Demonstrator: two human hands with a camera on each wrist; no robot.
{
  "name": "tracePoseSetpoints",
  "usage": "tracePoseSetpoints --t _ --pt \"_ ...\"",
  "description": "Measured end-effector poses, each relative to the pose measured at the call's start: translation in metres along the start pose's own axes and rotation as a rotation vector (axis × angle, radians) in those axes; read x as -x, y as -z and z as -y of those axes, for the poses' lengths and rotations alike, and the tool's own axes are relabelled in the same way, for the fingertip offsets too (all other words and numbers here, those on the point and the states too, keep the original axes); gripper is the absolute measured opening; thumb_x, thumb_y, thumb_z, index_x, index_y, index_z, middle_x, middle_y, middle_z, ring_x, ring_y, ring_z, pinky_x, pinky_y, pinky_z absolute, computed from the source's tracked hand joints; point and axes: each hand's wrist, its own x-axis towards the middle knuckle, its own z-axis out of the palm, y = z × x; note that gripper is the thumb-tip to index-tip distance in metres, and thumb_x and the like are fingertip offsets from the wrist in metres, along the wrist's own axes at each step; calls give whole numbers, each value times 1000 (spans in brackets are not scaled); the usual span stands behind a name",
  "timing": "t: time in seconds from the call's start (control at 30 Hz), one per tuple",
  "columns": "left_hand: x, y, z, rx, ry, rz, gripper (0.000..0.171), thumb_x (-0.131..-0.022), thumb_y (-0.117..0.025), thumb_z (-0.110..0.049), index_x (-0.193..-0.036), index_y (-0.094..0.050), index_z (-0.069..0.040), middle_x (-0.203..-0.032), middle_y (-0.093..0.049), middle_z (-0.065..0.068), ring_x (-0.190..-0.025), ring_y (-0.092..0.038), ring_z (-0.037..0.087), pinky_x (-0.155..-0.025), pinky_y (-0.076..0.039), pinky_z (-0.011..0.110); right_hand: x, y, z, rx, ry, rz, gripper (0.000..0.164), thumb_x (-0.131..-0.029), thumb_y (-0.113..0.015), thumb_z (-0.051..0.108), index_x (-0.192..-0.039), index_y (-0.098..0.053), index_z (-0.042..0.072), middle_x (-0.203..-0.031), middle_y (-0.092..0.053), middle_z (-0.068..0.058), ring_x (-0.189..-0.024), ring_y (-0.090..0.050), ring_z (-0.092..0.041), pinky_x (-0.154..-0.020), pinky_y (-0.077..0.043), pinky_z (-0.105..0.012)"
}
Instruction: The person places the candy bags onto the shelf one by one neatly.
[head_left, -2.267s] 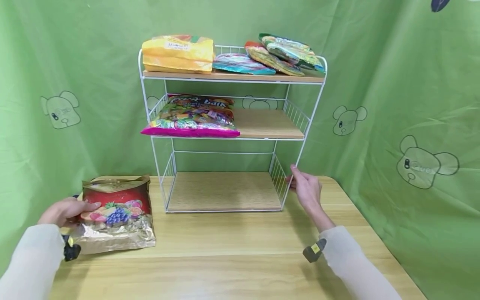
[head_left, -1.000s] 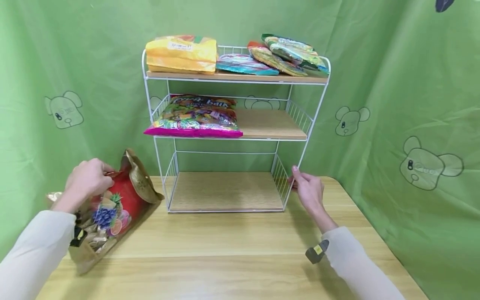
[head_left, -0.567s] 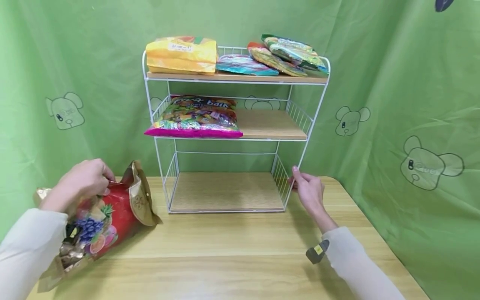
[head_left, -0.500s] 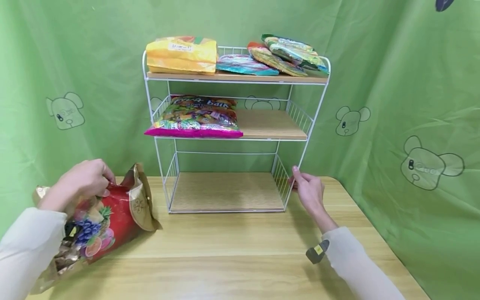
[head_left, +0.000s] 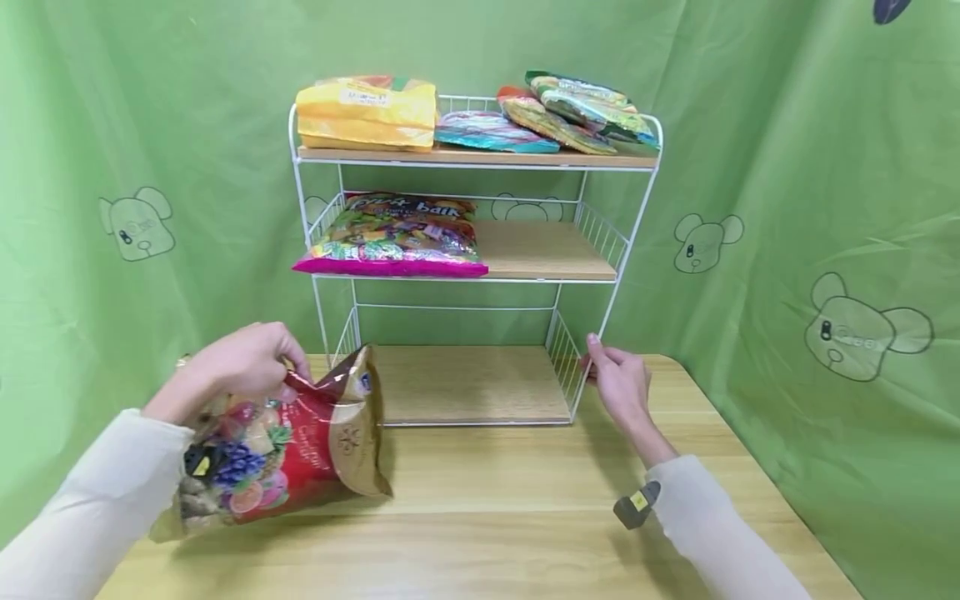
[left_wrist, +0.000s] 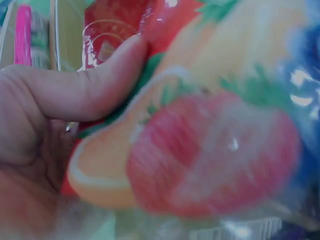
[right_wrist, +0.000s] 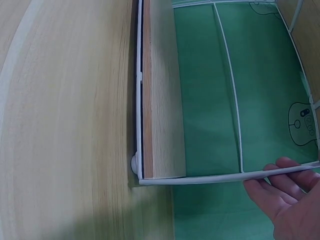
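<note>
At the left of the head view, my left hand [head_left: 251,362] grips the upper edge of a red and gold candy bag [head_left: 300,454] printed with fruit. The bag hangs tilted over the table, its gold end in front of the rack's lower left corner. In the left wrist view the thumb lies across the printed candy bag [left_wrist: 215,155]; most other fingers are hidden. My right hand [head_left: 618,383] holds the right front post of a white wire rack [head_left: 619,275]. The right wrist view shows that hand [right_wrist: 295,205] with its fingers around the white post [right_wrist: 215,178].
A colourful bag with a pink edge [head_left: 397,237] lies on the middle shelf's left side. The top shelf [head_left: 480,158] bears a yellow bag [head_left: 367,117], a blue bag [head_left: 495,132] and two more bags [head_left: 592,104] at the right. Green cloth [head_left: 825,208] surrounds the wooden table [head_left: 480,533].
My left hand has lifted the candy bag from the table's left, turned it sideways, and brought it rightward to the rack's lower left corner. My right hand stays on the post.
</note>
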Motion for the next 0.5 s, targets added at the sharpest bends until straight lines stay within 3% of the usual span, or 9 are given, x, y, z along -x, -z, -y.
tracePoseSetpoints --t 0.13,0.23,0.4,0.5 --pt "-21 -14 -25 117 -16 -14 25 -77 -76 3 -96 -81 -11 -88 -76 2 -71 -62 16 -60 -56 30 0 1 0 1 1 -12 71 -101 -47 62 -118 -67 -4 -123 -69 -25 -111 -70 -36 -97 -61 -31" --pt "-39 -28 -40 220 13 -29 25 -81 -77 0 -104 -80 -9 -99 -78 9 -67 -60 14 -56 -53 27 -1 2 1 -9 6 -19 71 -100 -49 62 -118 -67 -4 -122 -69 -25 -106 -72 -32 -91 -62 -26" --pt "-61 -49 -57 348 53 -81 31 -86 -77 -8 -116 -76 -6 -118 -75 14 -59 -50 8 -51 -45 21 -2 1 0 -19 17 -16 69 -100 -52 60 -116 -68 -5 -119 -70 -25 -95 -74 -20 -85 -63 -21" --pt "-70 -59 -62 445 76 -121 33 -87 -76 -8 -120 -74 -4 -117 -75 15 -59 -51 8 -50 -43 20 -2 1 0 -7 13 -22 69 -100 -51 60 -116 -68 -5 -118 -71 -24 -97 -74 -23 -86 -63 -22"
